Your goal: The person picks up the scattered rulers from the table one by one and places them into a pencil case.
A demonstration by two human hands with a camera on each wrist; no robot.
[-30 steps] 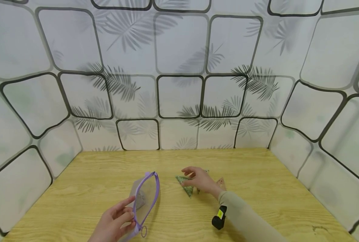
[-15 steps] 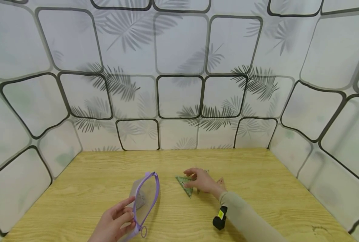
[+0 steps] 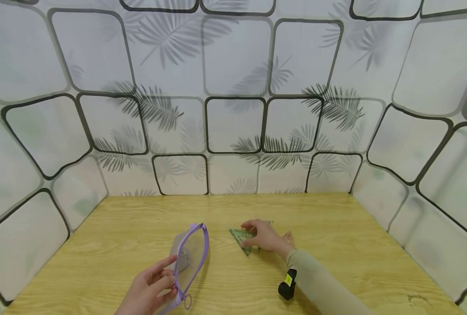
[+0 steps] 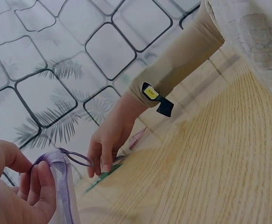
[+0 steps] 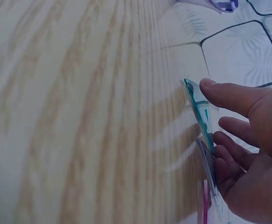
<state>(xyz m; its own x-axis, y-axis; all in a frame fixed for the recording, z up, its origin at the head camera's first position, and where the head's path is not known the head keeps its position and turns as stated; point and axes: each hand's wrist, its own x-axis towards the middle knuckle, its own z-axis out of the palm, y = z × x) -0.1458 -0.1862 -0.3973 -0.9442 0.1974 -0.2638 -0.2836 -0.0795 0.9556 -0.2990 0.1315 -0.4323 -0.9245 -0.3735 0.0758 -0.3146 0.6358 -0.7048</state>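
Note:
My left hand (image 3: 163, 274) grips the near end of a clear mesh pouch (image 3: 189, 258) with a purple zipper edge, holding its mouth open just above the wooden table (image 3: 336, 245). A small grey item lies inside the pouch. The zipper ring (image 4: 77, 158) hangs by my left fingers (image 4: 41, 186). My right hand (image 3: 253, 234) reaches to a green transparent triangle ruler (image 3: 241, 240) lying to the right of the pouch. Thumb and fingers (image 5: 229, 126) curl round the triangle's (image 5: 198, 105) edge. A pinkish ruler (image 3: 287, 238) lies partly under the right hand.
Patterned white walls (image 3: 233, 127) close the table in at the back and both sides. A black wrist device with a yellow tag (image 3: 287, 283) sits on the right sleeve. A further clear ruler (image 5: 208, 172) is stacked beneath the green triangle.
The right hand's fingers have drawn in and closed on the green triangle. The left hand and pouch have stayed where they were.

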